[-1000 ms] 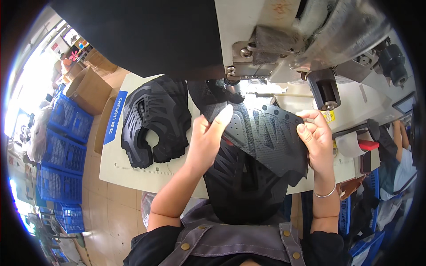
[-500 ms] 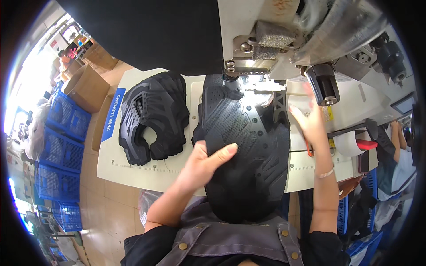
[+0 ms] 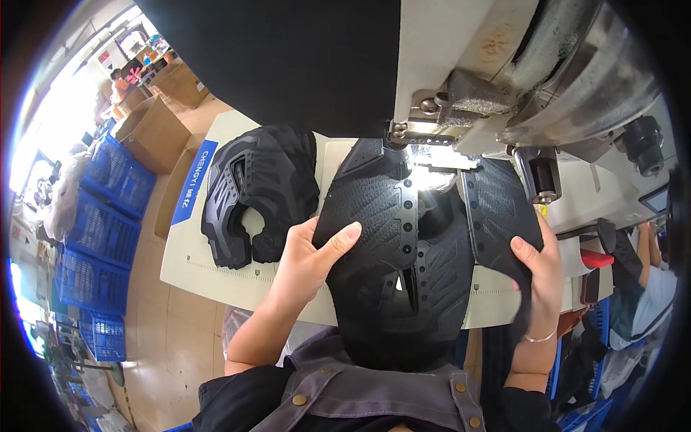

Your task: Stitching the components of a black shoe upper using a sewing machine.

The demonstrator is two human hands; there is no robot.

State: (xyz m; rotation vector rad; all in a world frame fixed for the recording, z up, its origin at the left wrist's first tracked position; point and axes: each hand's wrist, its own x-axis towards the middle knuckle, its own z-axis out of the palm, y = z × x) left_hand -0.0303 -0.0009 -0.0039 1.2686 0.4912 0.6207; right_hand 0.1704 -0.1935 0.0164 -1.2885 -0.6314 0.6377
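Observation:
A black shoe upper point(image 3: 367, 230) with molded patterning and a row of eyelets lies spread under the sewing machine head point(image 3: 414, 79), in a bright patch of light. Its left side is pinched by my left hand point(image 3: 302, 263), thumb on top and fingers out of sight beneath. My right hand point(image 3: 541, 270) grips the right side of the upper in the same way, its thumb on the black material. Below and between the two sides, more black shoe uppers point(image 3: 443, 302) lie toward my apron. The needle area is washed out by glare.
A pile of black curved shoe uppers point(image 3: 288, 165) rests on the left of the pale machine table point(image 3: 191, 245). Blue plastic crates point(image 3: 97, 234) and cardboard boxes point(image 3: 155, 129) line the floor at left. Something red point(image 3: 597, 259) sits at right; another person's arm point(image 3: 646, 248) shows beyond.
My right hand has come down from beside the needle area and taken hold of the upper's right side. The upper is now spread apart. My left hand has shifted slightly left.

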